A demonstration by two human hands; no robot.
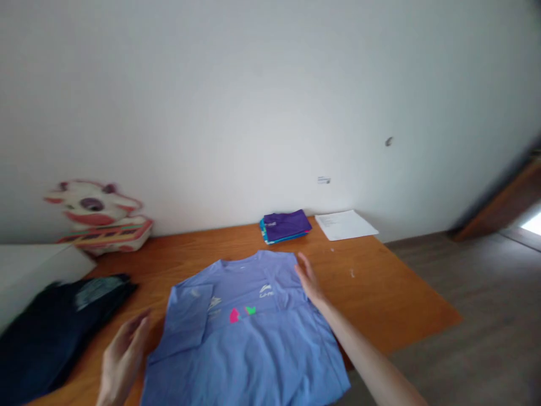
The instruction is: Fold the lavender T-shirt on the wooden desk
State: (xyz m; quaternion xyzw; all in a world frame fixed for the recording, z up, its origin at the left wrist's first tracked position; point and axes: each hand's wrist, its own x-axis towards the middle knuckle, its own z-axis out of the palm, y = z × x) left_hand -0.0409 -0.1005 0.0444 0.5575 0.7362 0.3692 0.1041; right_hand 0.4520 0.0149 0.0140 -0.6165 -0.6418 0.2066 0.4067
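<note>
A blue T-shirt (249,349) lies spread on the wooden table, its collar toward the wall. Its left-side sleeve is folded inward over the front, beside white lettering and small pink and green prints. My right hand (310,282) is at the shirt's right shoulder edge, fingers stretched out; whether they touch the cloth I cannot tell. To the left of the shirt, my left hand (124,352) hovers slightly blurred, fingers loosely bent and apart from the thumb, with nothing in it. The shirt's hem runs past the bottom of the view.
Dark folded clothing (46,332) lies at the left, beside a white box-like object (38,262). A cow-shaped toy keyboard (101,217) stands by the wall. Folded purple and blue cloth (287,225) and a paper sheet (346,225) lie at the back of the wooden table (393,293).
</note>
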